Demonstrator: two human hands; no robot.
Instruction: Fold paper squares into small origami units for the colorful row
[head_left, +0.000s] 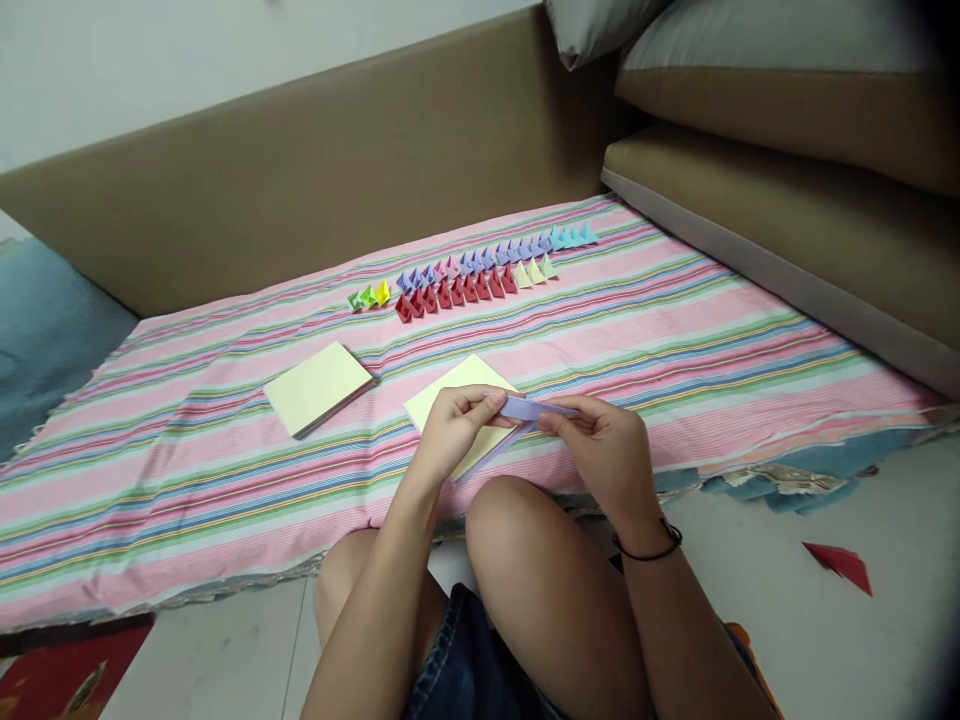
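Note:
Between my two hands is a narrow folded strip of lavender paper [527, 409]. My left hand [463, 420] pinches its left end between thumb and fingers. At the other end, my right hand [604, 440] grips the strip the same way, a dark band round its wrist. Beneath the hands lies a pale yellow stack of paper [431, 400], partly covered by them, with a lavender edge showing on its lower right side. A second, thicker stack of pale yellow paper [319, 388] rests to the left, apart from both hands.
Small folded paper boats, red ones [459, 292], purple ones [506, 255], blue ones [574, 237] and green-yellow ones [369, 297], stand in rows on the striped cloth [225, 420]. Cushions [780, 230] border the right. A red folded paper piece [841, 567] lies on the floor.

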